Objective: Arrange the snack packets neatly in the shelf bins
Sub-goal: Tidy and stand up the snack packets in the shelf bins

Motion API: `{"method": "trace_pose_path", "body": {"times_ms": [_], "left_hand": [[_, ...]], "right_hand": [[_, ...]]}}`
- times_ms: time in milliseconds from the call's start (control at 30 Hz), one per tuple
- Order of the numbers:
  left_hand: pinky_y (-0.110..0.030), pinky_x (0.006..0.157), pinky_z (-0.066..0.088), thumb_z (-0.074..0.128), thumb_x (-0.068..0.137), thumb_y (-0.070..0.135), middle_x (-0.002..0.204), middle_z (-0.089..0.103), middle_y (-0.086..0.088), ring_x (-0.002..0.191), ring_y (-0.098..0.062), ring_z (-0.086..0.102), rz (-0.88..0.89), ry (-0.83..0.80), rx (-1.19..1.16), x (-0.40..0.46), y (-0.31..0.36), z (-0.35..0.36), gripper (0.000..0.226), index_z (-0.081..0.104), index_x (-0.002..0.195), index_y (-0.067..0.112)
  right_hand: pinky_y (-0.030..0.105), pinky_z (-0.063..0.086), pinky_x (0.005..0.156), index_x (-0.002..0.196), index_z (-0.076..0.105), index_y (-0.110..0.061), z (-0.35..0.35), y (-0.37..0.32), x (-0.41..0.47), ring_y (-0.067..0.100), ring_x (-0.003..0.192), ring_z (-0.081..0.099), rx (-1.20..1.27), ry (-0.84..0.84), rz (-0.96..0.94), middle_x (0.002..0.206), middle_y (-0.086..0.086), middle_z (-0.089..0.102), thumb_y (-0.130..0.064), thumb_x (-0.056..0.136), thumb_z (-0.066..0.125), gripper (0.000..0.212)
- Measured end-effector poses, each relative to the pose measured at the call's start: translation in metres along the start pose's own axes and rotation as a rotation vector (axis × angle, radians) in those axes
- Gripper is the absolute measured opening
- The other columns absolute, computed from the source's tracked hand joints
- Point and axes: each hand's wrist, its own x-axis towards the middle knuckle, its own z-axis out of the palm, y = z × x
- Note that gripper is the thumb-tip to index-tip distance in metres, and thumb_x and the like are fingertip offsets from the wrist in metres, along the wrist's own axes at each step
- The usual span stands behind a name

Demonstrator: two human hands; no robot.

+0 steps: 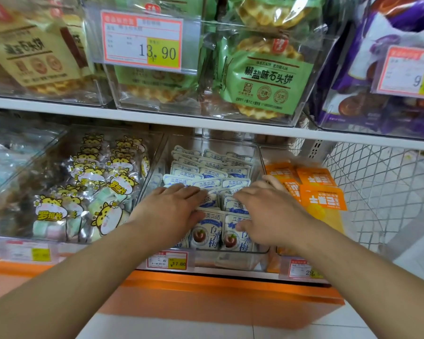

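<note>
Shelving (206, 122) is filling the view, two white tiers carrying clear plastic bins with price tags clipped to their fronts. Along the upper tier, big green packets (267, 77) of waffle-like biscuits are leaning against a bin front, with tan packs to one side and purple packs to the other. On the lower tier, a wide bin of cat-print sweet bags (88, 189) is sitting just beside the middle bin (255, 252), and orange packets (321, 189) are standing in the bin on the far side, next to a white wire basket (377, 182).

The middle bin is where the work is going on. Blue-and-white snack packets (211, 172) are standing in it in rows running front to back, mostly upright, with the nearer ones crowding and tilting a little. Both arms are reaching in from below. The left hand (174, 209) is lying palm-down with its fingers spread flat over the near rows, pressing rather than gripping. The right hand (267, 211) is doing the same from the other side, fingers relaxed and extended onto the packet tops, thumb resting on a front packet; neither hand is holding anything.

This looks like the squaring-up step for this bin. Next, the near packets seem to be needing a gentle push back and upright so the rows are lining up, with light pressure so the soft packs are not crushed.
</note>
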Motion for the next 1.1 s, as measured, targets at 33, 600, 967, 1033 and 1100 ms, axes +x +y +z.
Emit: {"method": "trace_pose_path", "body": {"times_ms": [33, 600, 967, 1033, 1100], "left_hand": [[-0.039, 0.117, 0.033, 0.031, 0.105, 0.057, 0.163, 0.033, 0.011, 0.148, -0.014, 0.034, 0.004, 0.003, -0.017, -0.001, 0.000, -0.001, 0.059, 0.023, 0.159, 0.036], [-0.026, 0.108, 0.043, 0.051, 0.103, 0.043, 0.151, 0.045, 0.021, 0.133, -0.006, 0.048, 0.221, 0.087, -0.413, 0.003, 0.111, -0.042, 0.042, 0.049, 0.145, 0.037], [-0.023, 0.114, 0.031, 0.048, 0.099, 0.035, 0.126, 0.062, 0.010, 0.116, -0.008, 0.055, 0.374, 0.153, -0.197, 0.015, 0.132, -0.028, 0.028, 0.071, 0.114, 0.027], [-0.022, 0.109, 0.035, 0.052, 0.100, 0.034, 0.124, 0.063, 0.011, 0.115, -0.009, 0.056, 0.367, 0.157, -0.211, 0.018, 0.129, -0.027, 0.025, 0.072, 0.113, 0.027], [-0.020, 0.104, 0.037, 0.051, 0.101, 0.035, 0.122, 0.063, 0.012, 0.114, -0.009, 0.055, 0.352, 0.164, -0.220, 0.021, 0.129, -0.028, 0.024, 0.072, 0.110, 0.029]], "right_hand": [[0.042, 0.002, 0.128, 0.137, 0.057, -0.025, -0.002, 0.000, -0.002, 0.017, 0.142, 0.037, 0.007, -0.001, -0.005, 0.140, -0.010, 0.059, -0.066, 0.091, 0.062, 0.061], [0.031, 0.028, 0.124, 0.159, 0.036, -0.026, -0.019, 0.081, -0.106, 0.019, 0.150, 0.033, 0.402, 0.236, 0.405, 0.162, -0.004, 0.037, -0.022, 0.090, 0.075, 0.080], [0.041, 0.054, 0.097, 0.141, 0.042, -0.039, 0.012, 0.098, -0.109, 0.019, 0.117, 0.055, 0.561, 0.269, 0.540, 0.125, -0.006, 0.054, -0.033, 0.075, 0.085, 0.079], [0.034, 0.054, 0.088, 0.136, 0.043, -0.043, 0.012, 0.097, -0.107, 0.011, 0.109, 0.058, 0.642, 0.316, 0.534, 0.121, -0.010, 0.057, -0.024, 0.074, 0.086, 0.078], [0.023, 0.050, 0.079, 0.120, 0.047, -0.047, 0.010, 0.096, -0.105, 0.001, 0.097, 0.062, 0.759, 0.349, 0.525, 0.109, -0.016, 0.064, -0.015, 0.076, 0.089, 0.068]]}}
